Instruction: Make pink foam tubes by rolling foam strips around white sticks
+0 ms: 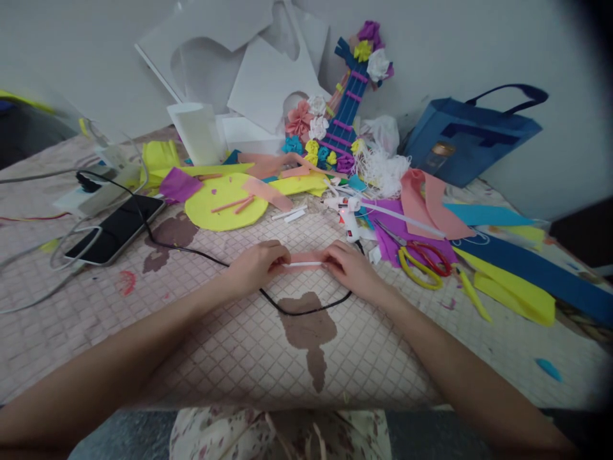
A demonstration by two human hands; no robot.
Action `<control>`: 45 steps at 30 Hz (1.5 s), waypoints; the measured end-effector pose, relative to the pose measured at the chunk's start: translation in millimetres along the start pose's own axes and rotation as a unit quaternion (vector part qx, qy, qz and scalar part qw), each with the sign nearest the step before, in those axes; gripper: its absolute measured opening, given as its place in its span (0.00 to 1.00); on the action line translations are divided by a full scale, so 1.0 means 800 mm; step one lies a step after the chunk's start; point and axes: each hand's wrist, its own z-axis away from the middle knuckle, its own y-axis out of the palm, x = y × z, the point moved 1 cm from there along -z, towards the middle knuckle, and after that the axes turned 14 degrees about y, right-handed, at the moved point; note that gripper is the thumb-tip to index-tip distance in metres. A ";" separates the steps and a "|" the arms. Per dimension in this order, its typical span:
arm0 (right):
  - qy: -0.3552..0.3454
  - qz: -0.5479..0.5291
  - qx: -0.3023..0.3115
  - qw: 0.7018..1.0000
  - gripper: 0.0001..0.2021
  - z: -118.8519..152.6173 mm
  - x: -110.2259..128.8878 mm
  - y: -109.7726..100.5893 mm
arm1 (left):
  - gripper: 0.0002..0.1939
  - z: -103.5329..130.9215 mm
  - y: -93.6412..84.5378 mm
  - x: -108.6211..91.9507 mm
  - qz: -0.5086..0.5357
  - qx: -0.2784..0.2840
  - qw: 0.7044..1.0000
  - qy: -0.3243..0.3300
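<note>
My left hand (258, 267) pinches one end of a thin white stick (305, 264) that lies along a small strip of pink crepe paper (306, 256). The other end of both is between the closed fingers of my right hand (352, 268). Stick and strip run level between the two hands, just above or on the table. Beyond my right hand stands a white hot glue gun (348, 214) with a small red light. Its black cord (306, 313) loops across the table below both hands.
Scissors (421, 262) and a yellow pen-like tool (473, 295) lie at right among coloured crepe paper (517, 297). A yellow paper disc (225, 211), a phone (117, 230) and a power strip (98, 191) are at left. A flowered paper guitar (347, 105) and blue bag (472, 137) stand behind.
</note>
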 end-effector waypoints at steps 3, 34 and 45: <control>-0.009 -0.025 -0.009 1.000 0.05 0.002 0.005 -0.005 | 0.07 0.000 0.000 0.001 0.017 -0.002 1.000 -0.004; 0.175 -0.027 -0.229 0.957 0.11 0.009 -0.057 -0.052 | 0.07 -0.001 -0.008 0.004 0.077 0.002 0.996 -0.038; 0.215 -0.089 -0.139 0.962 0.14 -0.086 -0.065 -0.035 | 0.06 -0.003 -0.011 0.003 0.091 0.013 0.994 -0.061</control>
